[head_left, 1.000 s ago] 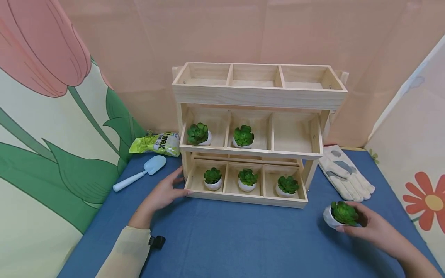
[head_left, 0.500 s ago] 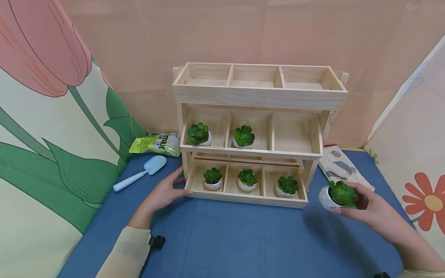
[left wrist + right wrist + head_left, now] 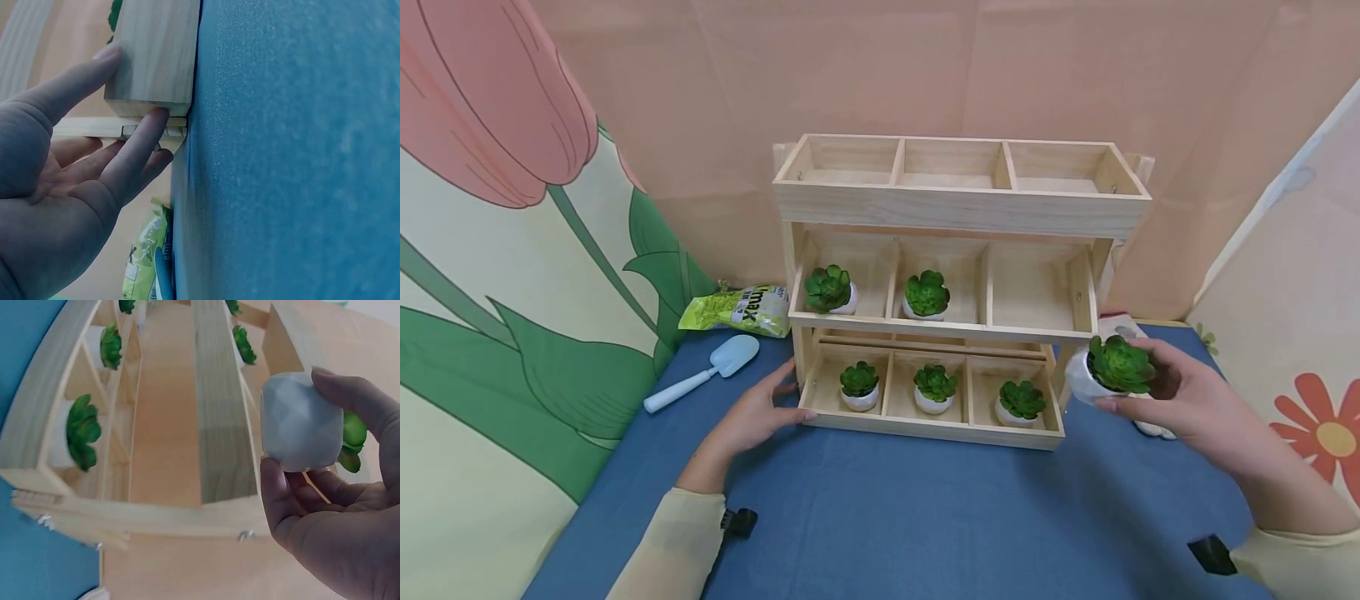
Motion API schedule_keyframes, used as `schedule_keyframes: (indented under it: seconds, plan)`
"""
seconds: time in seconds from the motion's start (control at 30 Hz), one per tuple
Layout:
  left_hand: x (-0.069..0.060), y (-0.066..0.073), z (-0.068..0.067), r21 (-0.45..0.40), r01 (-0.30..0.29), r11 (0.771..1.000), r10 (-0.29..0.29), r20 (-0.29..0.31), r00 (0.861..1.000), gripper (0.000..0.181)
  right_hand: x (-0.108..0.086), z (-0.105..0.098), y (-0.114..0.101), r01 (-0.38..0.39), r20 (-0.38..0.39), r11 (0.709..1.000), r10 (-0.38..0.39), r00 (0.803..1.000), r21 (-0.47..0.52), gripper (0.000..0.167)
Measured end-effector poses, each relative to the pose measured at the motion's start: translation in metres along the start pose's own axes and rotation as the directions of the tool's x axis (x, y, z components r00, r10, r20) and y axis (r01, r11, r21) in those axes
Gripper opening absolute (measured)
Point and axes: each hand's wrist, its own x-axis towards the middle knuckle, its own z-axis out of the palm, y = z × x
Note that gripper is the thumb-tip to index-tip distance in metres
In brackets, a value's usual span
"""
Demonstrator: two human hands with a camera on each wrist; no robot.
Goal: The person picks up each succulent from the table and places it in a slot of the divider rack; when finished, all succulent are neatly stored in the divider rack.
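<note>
My right hand [image 3: 1195, 404] holds a potted succulent [image 3: 1118, 367], raised off the table near the shelf's right end. In the right wrist view, thumb and fingers pinch its white faceted pot [image 3: 301, 422]. My left hand [image 3: 752, 421] touches the left front corner of the wooden plant shelf [image 3: 958, 208]. In the left wrist view, the thumb meets the bottom tray's front [image 3: 153, 56] and a fingertip touches its end. Succulents stand in the middle tier's left [image 3: 827, 289] and centre [image 3: 927, 295] compartments, its right one bare. Each bottom compartment holds one. The top tier's compartments are bare.
Left of the shelf lie a green-yellow bag [image 3: 737, 311] and a light blue trowel [image 3: 732, 357] on the blue tablecloth [image 3: 910, 517]. Gloves [image 3: 1122, 325] lie at the right, partly hidden behind my right hand and the plant. A printed backdrop stands behind.
My right hand has lifted the potted succulent and carried it up and left, toward the shelf's right end. The left hand has stayed at the shelf's corner.
</note>
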Motion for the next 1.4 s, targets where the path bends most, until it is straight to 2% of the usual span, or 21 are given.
schedule_keyframes:
  seconds: [0.1, 0.23, 0.37, 0.57, 0.77, 0.97, 1.17, 1.4]
  plan:
    - [0.000, 0.001, -0.001, -0.005, 0.004, 1.000, -0.004, 0.003, 1.000, 0.113, 0.010, -0.002, -0.015, 0.043, -0.004, 0.999, -0.043, 0.999, -0.002, 0.072]
    - [0.000, 0.001, -0.001, -0.012, 0.006, 1.000, -0.006, 0.012, 1.000, 0.112, 0.023, -0.003, -0.031, 0.059, -0.004, 0.998, -0.059, 0.998, -0.016, 0.065]
    - [-0.001, 0.001, 0.000, -0.008, -0.008, 1.000, 0.008, 0.008, 1.000, 0.112, 0.036, -0.004, -0.042, 0.036, 0.005, 0.999, -0.036, 0.999, -0.037, 0.065]
    - [0.000, -0.001, 0.000, -0.002, -0.018, 1.000, 0.018, -0.001, 1.000, 0.110, 0.054, -0.004, -0.054, 0.013, 0.032, 1.000, -0.013, 0.999, -0.004, 0.068]
    - [-0.001, -0.001, 0.000, 0.001, -0.011, 1.000, 0.011, -0.001, 1.000, 0.111, 0.073, -0.003, -0.062, 0.025, 0.041, 1.000, -0.026, 0.999, 0.017, 0.072]
    - [-0.001, 0.000, 0.001, 0.006, 0.001, 1.000, -0.001, 0.004, 1.000, 0.114, 0.093, -0.001, -0.067, 0.018, 0.059, 0.999, -0.016, 0.998, -0.039, 0.080]
    - [0.000, 0.000, 0.000, -0.005, 0.006, 1.000, -0.006, 0.007, 1.000, 0.114, 0.109, 0.004, -0.073, 0.031, 0.064, 0.998, -0.028, 0.998, -0.054, 0.083]
    - [0.001, 0.001, -0.001, -0.010, -0.010, 1.000, 0.010, 0.006, 1.000, 0.109, 0.122, 0.013, -0.072, 0.054, 0.128, 0.997, -0.046, 0.991, -0.061, 0.085]
